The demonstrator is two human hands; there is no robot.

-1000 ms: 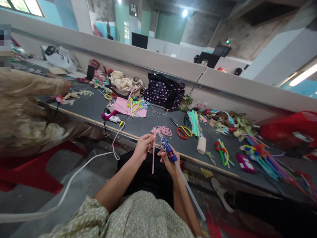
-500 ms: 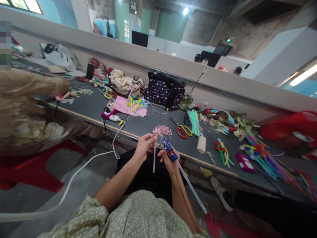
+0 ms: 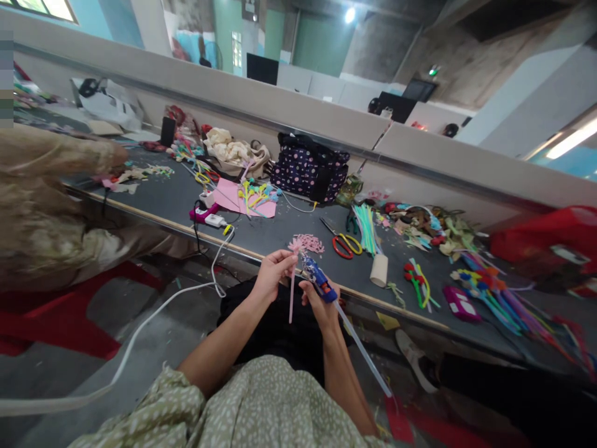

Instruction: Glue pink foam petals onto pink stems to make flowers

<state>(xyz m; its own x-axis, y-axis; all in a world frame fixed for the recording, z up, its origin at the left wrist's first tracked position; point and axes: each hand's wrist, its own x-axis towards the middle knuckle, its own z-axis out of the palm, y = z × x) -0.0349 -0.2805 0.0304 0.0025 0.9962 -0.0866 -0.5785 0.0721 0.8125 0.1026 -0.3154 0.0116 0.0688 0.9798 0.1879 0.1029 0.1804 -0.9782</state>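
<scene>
Between the fingertips of my left hand (image 3: 273, 274) is a pink stem (image 3: 292, 295), hanging down, with small pink pieces at its top. My right hand (image 3: 321, 302) is wrapped round a blue glue gun (image 3: 317, 275). Its nozzle end points up and left, close to the top of the pink stem; whether they touch is too small to tell. A long translucent glue stick (image 3: 362, 350) sticks out of the gun's back. Just beyond both hands, a pile of small pink pieces (image 3: 308, 243) lies on the dark table (image 3: 280, 229).
Scissors (image 3: 347, 245), a cardboard tube (image 3: 379, 270) and pipe cleaners (image 3: 366, 227) lie right of the pile. A purple power strip (image 3: 203, 214) with a white cable is on the left. Behind stands a dotted bag (image 3: 310, 168). A person's sleeve (image 3: 56, 152) is at far left.
The glue gun has tilted slightly and shifted a little to the right in my right hand. My left hand stays nearly in place with the pink stem.
</scene>
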